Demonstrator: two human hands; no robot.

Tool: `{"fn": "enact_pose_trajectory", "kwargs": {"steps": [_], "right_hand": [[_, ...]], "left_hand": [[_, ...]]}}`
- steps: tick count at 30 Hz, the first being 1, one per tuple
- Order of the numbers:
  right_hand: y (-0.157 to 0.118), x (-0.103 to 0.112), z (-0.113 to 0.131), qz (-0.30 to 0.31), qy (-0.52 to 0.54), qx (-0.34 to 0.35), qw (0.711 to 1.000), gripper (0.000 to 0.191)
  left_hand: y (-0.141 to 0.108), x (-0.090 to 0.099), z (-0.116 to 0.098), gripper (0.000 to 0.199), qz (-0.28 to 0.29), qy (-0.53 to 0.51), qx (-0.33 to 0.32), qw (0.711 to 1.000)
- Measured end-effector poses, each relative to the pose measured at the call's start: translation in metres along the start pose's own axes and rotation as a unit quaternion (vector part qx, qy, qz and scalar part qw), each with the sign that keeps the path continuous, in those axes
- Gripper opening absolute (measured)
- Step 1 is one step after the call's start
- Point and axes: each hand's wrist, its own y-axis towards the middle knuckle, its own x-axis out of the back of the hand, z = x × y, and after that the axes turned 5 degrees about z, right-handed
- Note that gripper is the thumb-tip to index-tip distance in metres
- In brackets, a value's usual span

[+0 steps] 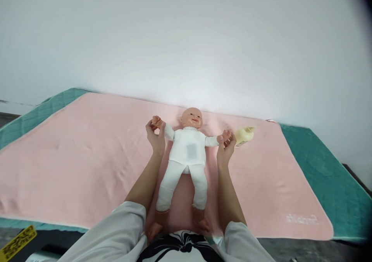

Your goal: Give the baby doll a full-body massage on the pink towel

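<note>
A bald baby doll (189, 148) with a white cloth body lies face up on a pink mat (87, 157), its arms spread sideways and its feet toward me. My left hand (156, 137) is closed around the doll's hand on the left. On the other side, my right hand (226, 148) grips the doll's other hand, thumb and fingers wrapped round it. A pale yellow bottle (244, 136) lies on the mat just right of my right hand.
Under the pink mat, a green quilted pad (316, 157) shows at both sides. A white wall (186, 41) rises behind. At the lower left is a yellow label (19, 242) with a printed code, beside a dark object.
</note>
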Motion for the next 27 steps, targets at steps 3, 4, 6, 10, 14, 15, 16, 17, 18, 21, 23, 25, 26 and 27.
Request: {"fn": "enact_pose_trajectory", "kwargs": {"steps": [3, 4, 6, 10, 14, 15, 16, 17, 18, 21, 23, 25, 26, 27], "right_hand": [[-0.031, 0.018, 0.003, -0.024, -0.001, -0.034, 0.999, 0.062], [-0.043, 0.024, 0.001, -0.022, -0.011, -0.046, 0.999, 0.061], [-0.065, 0.036, -0.006, -0.005, -0.047, -0.079, 0.996, 0.059], [-0.097, 0.057, -0.025, 0.073, -0.088, -0.113, 0.987, 0.058], [-0.109, 0.071, -0.04, 0.139, -0.184, -0.129, 0.964, 0.06], [-0.11, 0.072, -0.043, 0.149, -0.211, -0.118, 0.959, 0.058], [-0.111, 0.073, -0.047, 0.155, -0.235, -0.097, 0.955, 0.057], [-0.112, 0.072, -0.05, 0.157, -0.256, -0.068, 0.951, 0.055], [-0.113, 0.072, -0.053, 0.156, -0.272, -0.038, 0.949, 0.054], [-0.116, 0.069, -0.058, 0.15, -0.29, 0.016, 0.945, 0.051], [-0.116, 0.067, -0.058, 0.152, -0.284, 0.018, 0.947, 0.047], [-0.116, 0.067, -0.054, 0.155, -0.267, 0.003, 0.951, 0.043], [-0.115, 0.068, -0.05, 0.156, -0.253, -0.01, 0.955, 0.043], [-0.113, 0.069, -0.047, 0.155, -0.238, -0.026, 0.958, 0.043]], "left_hand": [[-0.017, 0.018, -0.008, 0.044, 0.005, 0.033, -0.013, 0.999], [-0.024, 0.025, -0.011, 0.044, 0.011, 0.05, -0.011, 0.999], [-0.038, 0.042, -0.015, 0.047, 0.005, 0.092, 0.005, 0.996], [-0.061, 0.076, -0.015, 0.053, 0.049, 0.189, 0.031, 0.98], [-0.078, 0.1, -0.003, 0.047, 0.099, 0.303, -0.021, 0.948], [-0.082, 0.104, 0.002, 0.044, 0.11, 0.328, -0.038, 0.938], [-0.086, 0.107, 0.006, 0.042, 0.122, 0.352, -0.053, 0.926], [-0.09, 0.11, 0.01, 0.041, 0.135, 0.374, -0.067, 0.915], [-0.094, 0.112, 0.014, 0.041, 0.147, 0.393, -0.078, 0.904], [-0.1, 0.115, 0.021, 0.035, 0.177, 0.425, -0.089, 0.883], [-0.101, 0.115, 0.019, 0.026, 0.194, 0.425, -0.086, 0.88], [-0.098, 0.114, 0.015, 0.024, 0.208, 0.415, -0.073, 0.883], [-0.096, 0.114, 0.012, 0.025, 0.213, 0.403, -0.058, 0.888], [-0.094, 0.114, 0.009, 0.029, 0.217, 0.385, -0.035, 0.896]]}}
